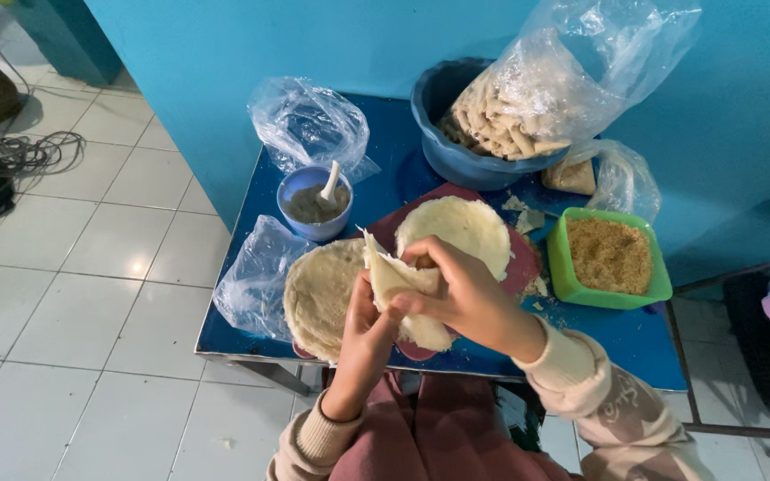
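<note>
— Both hands busy at lower centre of the frame?
— Yes. Left hand (363,330) and right hand (461,294) both closed on one thin pale wrapper (394,276), folded partway, held just above the dark red board (456,267).
— Filling inside?
— Cannot tell; hidden by the fold and the fingers.
— Done so far, by the look of it?
— Plenty: a plastic bag (572,80) of finished rolls in the big blue basin (456,134), upper centre.
— Left to do?
— A stack of flat wrappers (323,294) at lower left of the board, one more round wrapper (456,227) behind the hands. Small blue bowl (314,200) of grey paste with a spoon at centre left, green tub (612,258) of crumbs at right, all on the blue table (403,151).
— Judgement?
— Midway, probably; this roll only half folded.
</note>
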